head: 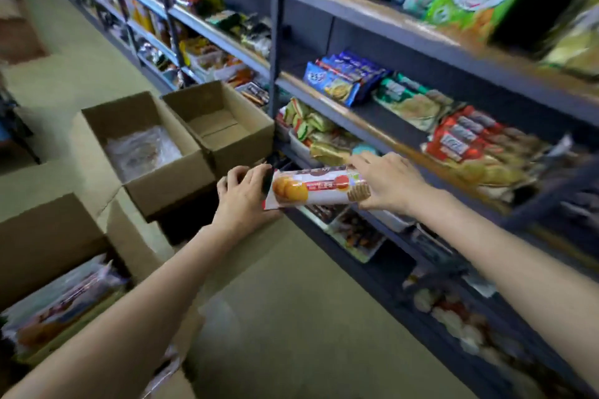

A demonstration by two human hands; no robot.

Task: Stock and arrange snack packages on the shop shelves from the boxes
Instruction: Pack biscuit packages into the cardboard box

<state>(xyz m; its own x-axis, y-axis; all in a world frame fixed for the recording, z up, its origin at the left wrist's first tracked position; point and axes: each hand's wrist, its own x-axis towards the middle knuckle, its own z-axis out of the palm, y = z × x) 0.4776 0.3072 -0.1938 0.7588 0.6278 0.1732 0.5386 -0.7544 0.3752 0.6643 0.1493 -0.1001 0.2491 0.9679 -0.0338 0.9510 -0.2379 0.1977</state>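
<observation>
A long white biscuit package point(316, 188) with orange biscuits printed on it lies level between my two hands, in front of the lower shelves. My left hand point(244, 193) grips its left end with curled fingers. My right hand point(385, 185) holds its right end, fingers over the top and thumb underneath. Behind it, a grey metal shelf point(350, 120) carries blue biscuit packs point(345, 78), green-and-white packs point(410, 99) and red packs point(470, 139). An open carton point(48, 298) at my lower left holds more snack packages.
Two open cardboard boxes stand on the floor to the left: one point(146, 152) with crumpled clear plastic inside, one point(223, 126) bare. Shelving runs from far left to the right edge, filled with snacks. A dark upright post point(277, 42) divides the bays. Beige floor point(291, 317) lies below my arms.
</observation>
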